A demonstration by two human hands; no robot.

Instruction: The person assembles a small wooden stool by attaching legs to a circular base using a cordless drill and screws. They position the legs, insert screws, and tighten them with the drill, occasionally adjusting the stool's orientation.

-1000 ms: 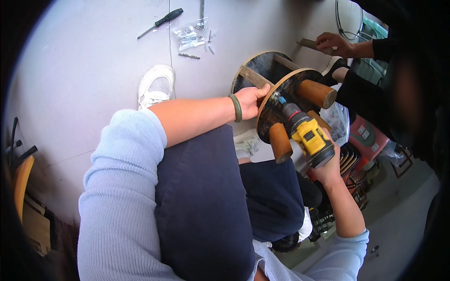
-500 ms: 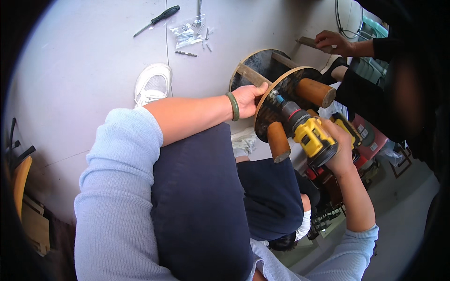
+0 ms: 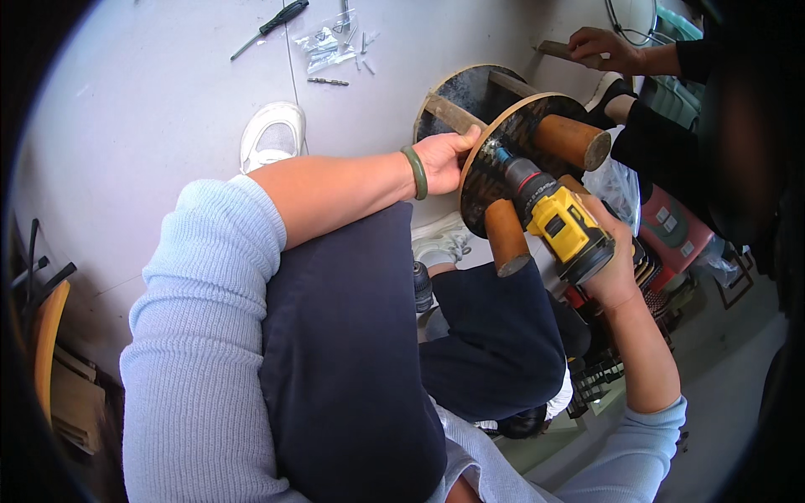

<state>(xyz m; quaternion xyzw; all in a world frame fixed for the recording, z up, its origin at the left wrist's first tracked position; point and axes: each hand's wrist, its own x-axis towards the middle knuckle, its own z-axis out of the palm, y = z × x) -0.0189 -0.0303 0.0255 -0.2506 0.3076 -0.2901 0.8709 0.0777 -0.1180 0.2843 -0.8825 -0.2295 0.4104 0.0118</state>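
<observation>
Another dark drill chuck now shows between the navy trouser legs — out of sight a second ago — as a gap opens there; the right hand has swung outward on the yellow drill, its forearm farther right, and a black screwdriver appears nearer the view's upper edge

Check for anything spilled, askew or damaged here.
Small metal fasteners lie loose beside the clear plastic bag on the floor, perhaps spilled. The wooden stool is tipped sideways, but the left hand grips it, so that seems deliberate. No damage stands out.
</observation>
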